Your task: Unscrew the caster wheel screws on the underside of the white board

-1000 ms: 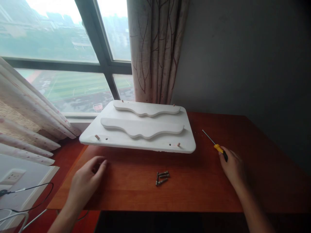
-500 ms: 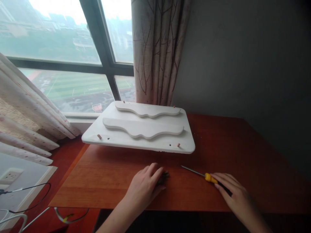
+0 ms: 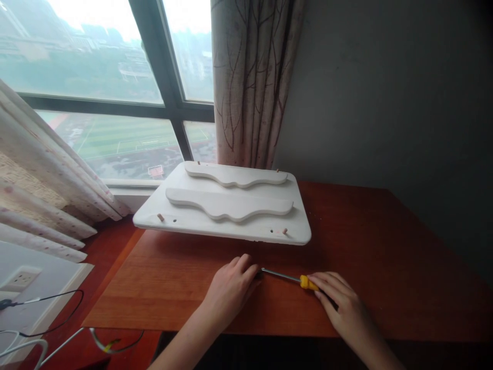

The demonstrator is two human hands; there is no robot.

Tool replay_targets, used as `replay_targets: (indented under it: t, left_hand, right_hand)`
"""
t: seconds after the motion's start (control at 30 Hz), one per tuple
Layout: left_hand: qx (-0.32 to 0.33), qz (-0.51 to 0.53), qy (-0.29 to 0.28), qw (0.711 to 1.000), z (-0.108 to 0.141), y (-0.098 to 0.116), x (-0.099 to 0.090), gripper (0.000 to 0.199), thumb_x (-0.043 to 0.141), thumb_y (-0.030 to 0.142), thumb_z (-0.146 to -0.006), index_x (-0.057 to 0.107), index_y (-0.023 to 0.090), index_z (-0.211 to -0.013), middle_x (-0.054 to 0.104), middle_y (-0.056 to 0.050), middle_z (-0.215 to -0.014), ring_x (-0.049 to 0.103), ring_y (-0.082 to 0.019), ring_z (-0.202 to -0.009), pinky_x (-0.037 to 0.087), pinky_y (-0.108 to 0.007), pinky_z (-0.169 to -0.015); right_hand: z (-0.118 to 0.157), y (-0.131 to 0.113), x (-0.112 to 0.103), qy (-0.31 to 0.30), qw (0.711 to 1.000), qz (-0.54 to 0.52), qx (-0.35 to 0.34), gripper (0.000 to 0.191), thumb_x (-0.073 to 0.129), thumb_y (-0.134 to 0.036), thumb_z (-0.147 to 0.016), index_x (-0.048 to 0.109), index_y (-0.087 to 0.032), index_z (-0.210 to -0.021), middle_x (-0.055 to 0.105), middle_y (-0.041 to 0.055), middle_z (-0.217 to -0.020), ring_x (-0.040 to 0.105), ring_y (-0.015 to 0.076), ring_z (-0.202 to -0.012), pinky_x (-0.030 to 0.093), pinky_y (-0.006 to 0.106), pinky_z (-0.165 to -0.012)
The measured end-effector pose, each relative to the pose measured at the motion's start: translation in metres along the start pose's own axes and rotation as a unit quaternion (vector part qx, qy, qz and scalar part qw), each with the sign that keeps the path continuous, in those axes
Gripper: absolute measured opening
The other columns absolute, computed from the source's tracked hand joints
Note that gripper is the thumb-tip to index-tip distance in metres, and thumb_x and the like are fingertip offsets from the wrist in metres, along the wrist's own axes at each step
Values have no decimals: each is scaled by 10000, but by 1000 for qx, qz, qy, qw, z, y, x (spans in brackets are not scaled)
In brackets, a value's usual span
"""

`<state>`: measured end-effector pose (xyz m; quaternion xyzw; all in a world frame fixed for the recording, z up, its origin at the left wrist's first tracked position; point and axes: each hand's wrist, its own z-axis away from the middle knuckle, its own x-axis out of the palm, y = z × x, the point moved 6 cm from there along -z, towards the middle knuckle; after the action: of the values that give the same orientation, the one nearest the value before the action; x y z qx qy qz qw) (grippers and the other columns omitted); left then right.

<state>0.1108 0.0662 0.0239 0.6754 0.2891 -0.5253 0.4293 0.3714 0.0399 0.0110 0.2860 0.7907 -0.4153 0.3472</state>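
Note:
My right hand (image 3: 339, 295) is wrapped round the yellow-and-black handle of a screwdriver (image 3: 309, 283). Its metal shaft points left, and the tip is at the fingers of my left hand (image 3: 234, 282). Those fingers are curled down close to the tabletop, and whatever they hold is hidden beneath them. Beyond both hands lies a white board (image 3: 215, 228) with rounded corners. Two white pieces with wavy edges rest on it: a nearer one (image 3: 227, 205) and a farther one (image 3: 234, 176). Short wooden dowels (image 3: 160, 217) stick up near the board's corners, beside small dark holes.
The reddish-brown wooden table (image 3: 365, 246) reaches to the grey wall on the right. A window (image 3: 115, 133) and patterned curtains (image 3: 250, 92) stand behind. Cables (image 3: 50, 329) and a wall socket (image 3: 23, 280) are at the lower left, past the table's edge.
My right hand has moved left with the screwdriver, bringing its tip to my left fingers. Small dark bits that showed at my left fingertips are now hidden. The board stays put.

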Motion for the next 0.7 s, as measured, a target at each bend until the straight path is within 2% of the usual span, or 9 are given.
replay_targets:
  t: [0.2, 0.33, 0.53, 0.7]
  left_hand:
    - [-16, -35, 34, 999, 13, -31, -12, 171, 535, 278, -1006, 684, 228, -1072, 643, -68, -1015, 645, -236, -917, 547, -341, -754]
    - [-40, -61, 64, 995, 23, -63, -26, 215, 509, 318, -1019, 703, 237, -1065, 654, -64, -979, 651, -224, -894, 531, -313, -735]
    - [-76, -84, 92, 989, 43, -114, -45, 302, 484, 403, -1016, 730, 242, -1082, 688, -73, -1036, 675, -248, -923, 539, -320, -728]
    - [-94, -83, 101, 987, 52, -131, -52, 379, 451, 471, -1015, 752, 251, -1083, 709, -81, -1066, 683, -263, -951, 553, -330, -750]
  right_hand:
    - [-16, -17, 20, -27, 999, -32, -6, 323, 523, -102, -946, 713, -224, -1177, 718, 85, -1110, 668, 227, -1030, 594, 396, -911]
    - [-39, -40, 38, -54, 997, -55, -12, 370, 490, -55, -939, 699, -215, -1199, 706, 86, -1115, 644, 223, -1015, 580, 403, -907]
    - [-77, -78, 66, -72, 997, -37, -15, 412, 519, -12, -905, 709, -224, -1203, 718, 65, -1114, 633, 225, -1002, 558, 389, -902]
    - [-91, -96, 79, -76, 997, -18, -17, 418, 510, -33, -921, 698, -228, -1239, 717, 64, -1147, 631, 235, -1026, 537, 390, -922]
